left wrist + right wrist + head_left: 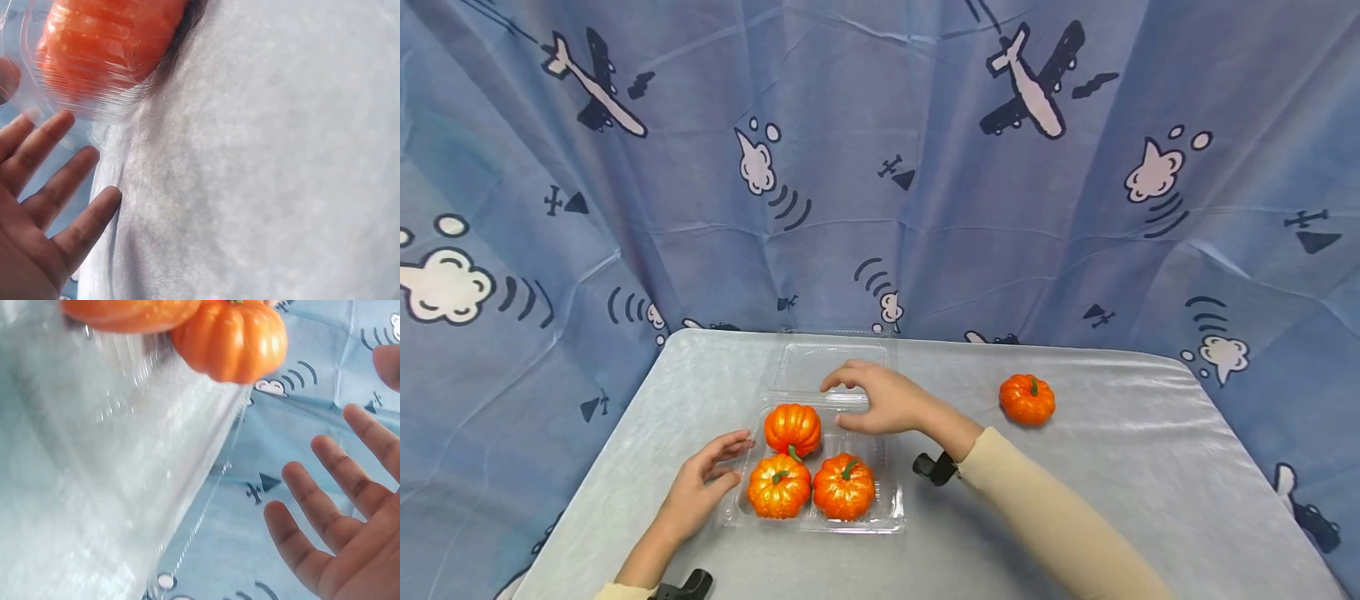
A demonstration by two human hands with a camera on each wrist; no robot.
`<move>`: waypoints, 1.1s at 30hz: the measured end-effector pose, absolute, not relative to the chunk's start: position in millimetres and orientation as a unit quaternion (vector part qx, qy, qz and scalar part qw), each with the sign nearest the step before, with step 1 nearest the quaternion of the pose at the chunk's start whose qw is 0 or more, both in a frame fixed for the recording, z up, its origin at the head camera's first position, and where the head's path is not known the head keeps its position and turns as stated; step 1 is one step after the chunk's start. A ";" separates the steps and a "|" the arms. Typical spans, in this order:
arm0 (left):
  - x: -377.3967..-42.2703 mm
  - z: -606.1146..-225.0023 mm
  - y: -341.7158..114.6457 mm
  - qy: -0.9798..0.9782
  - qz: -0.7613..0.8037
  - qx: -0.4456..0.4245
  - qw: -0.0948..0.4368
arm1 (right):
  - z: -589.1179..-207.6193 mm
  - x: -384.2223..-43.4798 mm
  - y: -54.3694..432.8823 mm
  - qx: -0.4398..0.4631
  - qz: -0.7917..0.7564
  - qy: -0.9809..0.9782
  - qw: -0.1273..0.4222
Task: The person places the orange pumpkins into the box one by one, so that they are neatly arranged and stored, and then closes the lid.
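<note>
A clear plastic clamshell container (891,510) lies with its lid (805,367) folded back. Inside sit three small orange pumpkins: one at the back left (792,427), one at the front left (778,487) and one at the front right (844,487). My left hand (700,487) is at the container's left side, its fingers loosely spread by the wall; whether they touch it I cannot tell. Over the back right part of the container hovers my right hand (880,398), thumb and fingers apart, holding nothing. In the right wrist view its fingers (306,487) are extended.
Another small orange pumpkin (1027,400) stands on the table to the right of the container. A silvery-grey cloth (1120,483) covers the table. Behind it hangs a blue curtain (835,167) printed with planes and clouds.
</note>
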State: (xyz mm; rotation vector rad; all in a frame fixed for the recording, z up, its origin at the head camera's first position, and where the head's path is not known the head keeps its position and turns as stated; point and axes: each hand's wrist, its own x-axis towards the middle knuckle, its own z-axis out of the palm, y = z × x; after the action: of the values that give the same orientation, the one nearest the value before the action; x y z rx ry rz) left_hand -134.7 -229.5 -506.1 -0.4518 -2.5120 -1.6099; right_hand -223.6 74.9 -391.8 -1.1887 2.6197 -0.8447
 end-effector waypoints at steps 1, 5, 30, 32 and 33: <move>-134.5 -505.9 -229.7 -0.831 -0.532 -0.149 0.063 | -390.8 -223.7 78.4 -0.393 -0.283 0.872 0.066; -134.0 -506.4 -230.9 -0.832 -0.530 -0.151 0.066 | -386.1 -224.7 93.4 -0.384 -0.284 0.877 0.045; -135.0 -506.6 -231.0 -0.832 -0.531 -0.149 0.062 | -372.4 -231.4 210.4 -0.276 -0.305 0.912 0.008; -135.5 -506.8 -231.1 -0.832 -0.531 -0.149 0.061 | -373.7 -232.8 221.0 -0.272 -0.306 0.912 0.001; -135.8 -506.7 -231.1 -0.832 -0.532 -0.149 0.060 | -374.2 -233.1 226.2 -0.269 -0.307 0.913 0.000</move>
State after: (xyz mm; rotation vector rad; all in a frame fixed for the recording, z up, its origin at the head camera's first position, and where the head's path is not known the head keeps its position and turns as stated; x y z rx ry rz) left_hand -135.8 -231.1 -506.7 -0.4497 -2.5185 -1.6095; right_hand -233.1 226.2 -374.2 -0.8461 2.8675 -0.9657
